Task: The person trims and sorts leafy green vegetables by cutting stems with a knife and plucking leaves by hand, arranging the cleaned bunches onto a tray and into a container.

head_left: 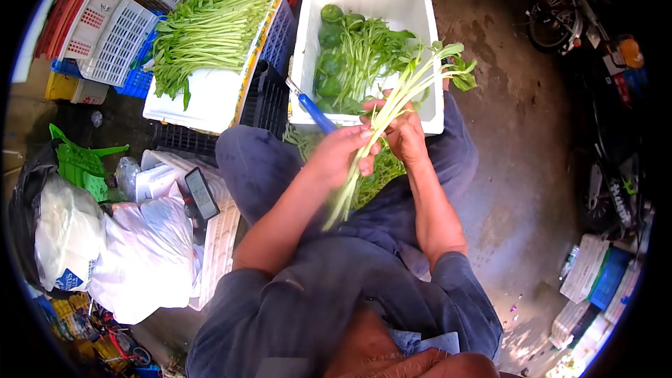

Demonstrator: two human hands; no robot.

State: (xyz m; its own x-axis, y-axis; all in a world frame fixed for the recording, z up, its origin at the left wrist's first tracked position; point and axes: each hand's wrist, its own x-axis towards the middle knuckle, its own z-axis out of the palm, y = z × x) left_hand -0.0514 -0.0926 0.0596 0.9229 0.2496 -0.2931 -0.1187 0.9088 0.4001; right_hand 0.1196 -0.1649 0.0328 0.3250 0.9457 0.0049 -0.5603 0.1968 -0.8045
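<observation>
A small bunch of long green stems point(393, 108) runs diagonally between my hands, its leafy end at the upper right. My left hand point(348, 152) is wrapped round the stems near their middle. Beside it, my right hand point(404, 129) has its fingers closed on the same bunch, a little higher. Just beyond is a white foam box point(308, 28) holding loose leafy greens point(367, 56) and round green produce point(331, 63). A blue-handled tool point(315, 112) rests at the box's near left corner. More greens point(381, 175) lie below my hands, between my legs.
Many stems are piled point(217, 28) on a white board point(203, 101) at the upper left. Plastic crates point(115, 42) stand farther left. White bags point(143, 252) and a phone-like device point(201, 193) are at the lower left. Motorbikes point(556, 14) and stacked crates point(609, 276) stand at right.
</observation>
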